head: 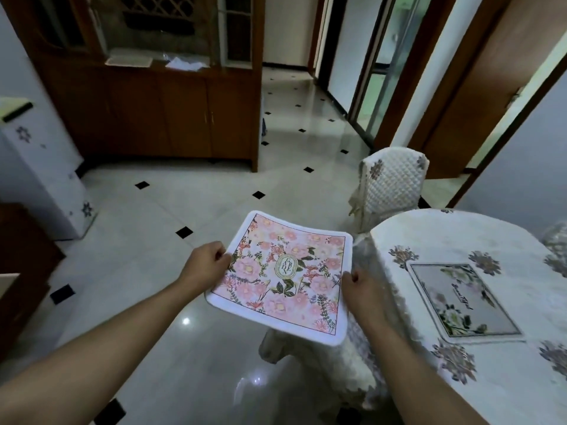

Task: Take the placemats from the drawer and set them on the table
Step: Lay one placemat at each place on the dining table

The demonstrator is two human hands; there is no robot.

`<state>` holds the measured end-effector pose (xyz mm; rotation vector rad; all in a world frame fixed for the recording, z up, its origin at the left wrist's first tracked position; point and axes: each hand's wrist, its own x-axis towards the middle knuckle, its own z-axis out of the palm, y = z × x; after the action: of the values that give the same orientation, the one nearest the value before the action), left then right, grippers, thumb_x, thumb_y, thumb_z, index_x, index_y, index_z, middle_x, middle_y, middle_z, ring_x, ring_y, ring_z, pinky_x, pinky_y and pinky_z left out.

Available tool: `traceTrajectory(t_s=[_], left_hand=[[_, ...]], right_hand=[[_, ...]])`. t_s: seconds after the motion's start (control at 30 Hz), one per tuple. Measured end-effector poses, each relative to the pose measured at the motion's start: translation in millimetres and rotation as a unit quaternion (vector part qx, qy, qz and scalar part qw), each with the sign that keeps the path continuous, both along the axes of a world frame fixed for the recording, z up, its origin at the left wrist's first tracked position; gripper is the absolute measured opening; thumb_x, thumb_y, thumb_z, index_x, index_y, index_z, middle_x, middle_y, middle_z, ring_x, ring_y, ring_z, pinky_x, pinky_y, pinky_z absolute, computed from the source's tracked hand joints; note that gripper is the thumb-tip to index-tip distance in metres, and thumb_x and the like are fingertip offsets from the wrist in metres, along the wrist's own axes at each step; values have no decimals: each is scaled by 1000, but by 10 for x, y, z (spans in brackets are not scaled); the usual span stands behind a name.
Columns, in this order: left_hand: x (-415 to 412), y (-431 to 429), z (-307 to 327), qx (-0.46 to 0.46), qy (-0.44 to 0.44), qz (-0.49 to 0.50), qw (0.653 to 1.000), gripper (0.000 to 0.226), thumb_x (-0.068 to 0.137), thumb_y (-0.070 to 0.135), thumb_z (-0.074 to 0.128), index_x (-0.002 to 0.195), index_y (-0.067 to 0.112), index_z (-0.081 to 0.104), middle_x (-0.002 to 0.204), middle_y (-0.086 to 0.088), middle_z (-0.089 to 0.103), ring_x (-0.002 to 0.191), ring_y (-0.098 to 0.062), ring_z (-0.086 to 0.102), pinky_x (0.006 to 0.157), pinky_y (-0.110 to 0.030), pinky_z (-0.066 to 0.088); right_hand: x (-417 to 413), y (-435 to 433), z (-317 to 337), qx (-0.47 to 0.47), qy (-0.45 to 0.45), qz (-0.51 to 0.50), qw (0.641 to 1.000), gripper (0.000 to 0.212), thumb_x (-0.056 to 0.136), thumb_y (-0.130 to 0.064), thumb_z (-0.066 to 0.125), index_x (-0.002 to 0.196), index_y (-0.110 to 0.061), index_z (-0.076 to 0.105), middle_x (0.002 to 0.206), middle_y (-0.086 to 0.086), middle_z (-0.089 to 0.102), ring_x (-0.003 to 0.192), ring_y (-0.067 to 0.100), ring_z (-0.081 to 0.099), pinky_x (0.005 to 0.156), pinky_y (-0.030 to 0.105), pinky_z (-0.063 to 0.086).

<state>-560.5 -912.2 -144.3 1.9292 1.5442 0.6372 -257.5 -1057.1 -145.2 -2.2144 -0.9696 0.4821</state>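
Carrying the pink floral placemat [283, 279] over the floor, your left hand [205, 261] and right hand [360, 291] pinching opposite edges. Next, swing it onto the table [429, 240], clear of the grey placemat [463, 302].

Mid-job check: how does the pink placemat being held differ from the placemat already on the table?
The pink placemat is in the air beside the table, gripped at its sides by the left hand and right hand; the grey placemat lies flat on the tablecloth. The pink one sags; the grey one doesn't. Both are floral with a printed border.
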Motion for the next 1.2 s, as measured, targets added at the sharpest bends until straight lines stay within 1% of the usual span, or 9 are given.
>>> traceTrajectory(t_s=[0.13,0.27,0.43,0.53,0.7,0.83,0.97,1.1,1.2], left_hand=[[-38,554,-177,-13,-7,-5,1000,22,88,27,59,70,14,54,67,-4,61,60,-18,55,54,-29,39],[37,1260,-278,-24,-10,2,1000,23,88,28,58,71,13,54,67,-5,61,58,-17,53,55,-29,40],[152,2257,-211,-26,-10,44,999,24,89,26,59,73,8,54,65,-3,56,57,-15,47,54,-29,36],[211,2812,-162,-35,3,59,998,24,89,25,59,73,9,53,63,-1,55,56,-13,45,53,-28,34],[309,3687,-182,-44,-14,54,998,25,90,24,59,72,8,53,60,2,53,55,-12,45,53,-28,35],[400,4558,-317,-56,-12,12,998,25,90,24,59,72,7,53,60,2,53,55,-13,47,54,-29,35],[545,5589,-374,-46,-28,-44,998,26,90,25,59,71,8,51,59,2,51,53,-11,44,54,-29,35],[820,6585,-260,-38,-23,-101,994,27,92,26,57,70,12,50,61,1,54,55,-13,47,51,-27,34],[1228,7151,-133,-47,-14,-154,987,26,94,27,56,71,14,51,63,2,58,57,-10,54,50,-25,36]], right_hand=[[0,583,-94,-22,-11,6,1000,33,93,-30,47,71,-5,54,60,6,58,58,23,57,53,30,38],[119,1415,-197,8,-12,6,1000,34,92,-23,52,61,-11,43,56,5,53,54,25,52,52,31,36],[255,2628,-231,31,9,29,999,36,91,-19,51,59,-15,35,51,0,44,48,18,42,50,32,33],[352,3303,-254,32,4,25,999,35,89,-21,53,59,-14,36,51,3,45,50,22,42,55,38,42],[480,4252,-265,18,9,29,999,32,89,-19,51,61,-14,37,53,2,45,50,20,40,51,33,34],[549,4993,-362,8,24,-9,1000,31,89,-23,51,62,-13,41,56,3,51,53,22,46,52,32,37],[565,5776,-370,17,20,-54,998,31,91,-23,50,63,-12,42,59,5,52,57,25,48,56,36,41],[625,6393,-245,20,27,-110,993,31,93,-23,49,65,-12,40,61,7,51,57,24,46,54,34,37],[813,6645,-147,24,41,-170,984,29,94,-24,48,69,-10,44,65,9,55,58,24,48,56,33,37]])
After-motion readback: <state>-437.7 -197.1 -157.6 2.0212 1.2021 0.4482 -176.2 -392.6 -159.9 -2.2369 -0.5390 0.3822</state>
